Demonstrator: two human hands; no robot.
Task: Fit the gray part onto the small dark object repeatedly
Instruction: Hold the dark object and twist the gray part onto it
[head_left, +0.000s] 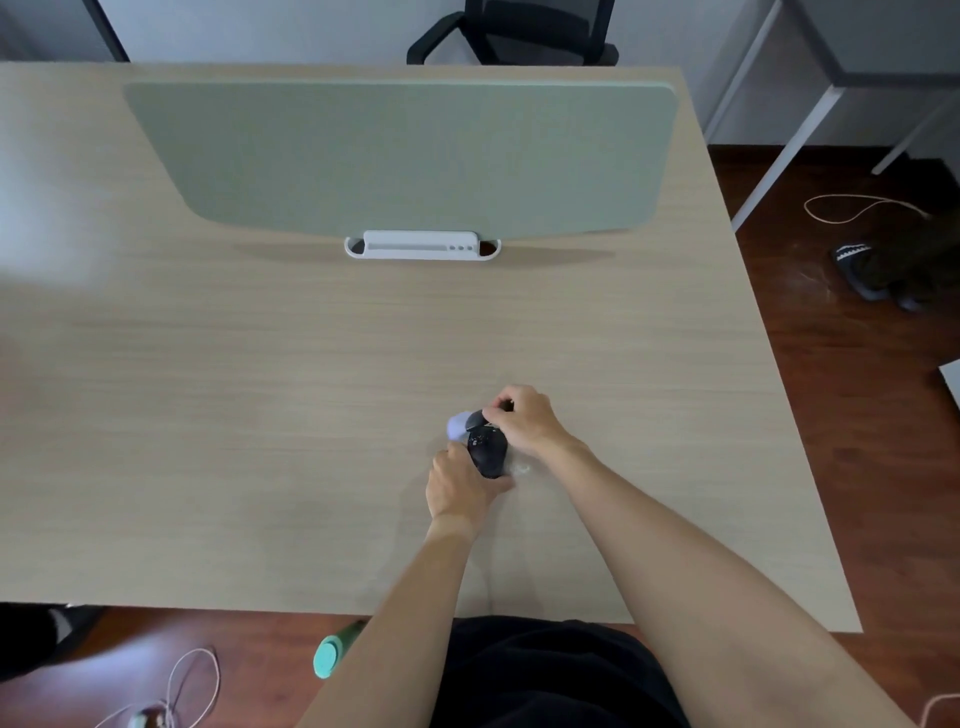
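A small dark object (487, 451), rounded like a computer mouse, sits just above the wooden desk (260, 415) near its front right. My left hand (460, 486) grips its near end from the left. My right hand (522, 418) pinches a gray part (475, 418) at the object's far end. A pale, light-gray rounded piece (457, 426) shows at the far left of the dark object, touching it. How the gray part seats on the object is partly hidden by my fingers.
A green divider panel (405, 156) stands across the back of the desk in a white bracket (422, 246). A black chair (514, 31) is behind it. On the floor lie cords (192, 686), a teal cylinder (332, 652) and dark slippers (872, 275).
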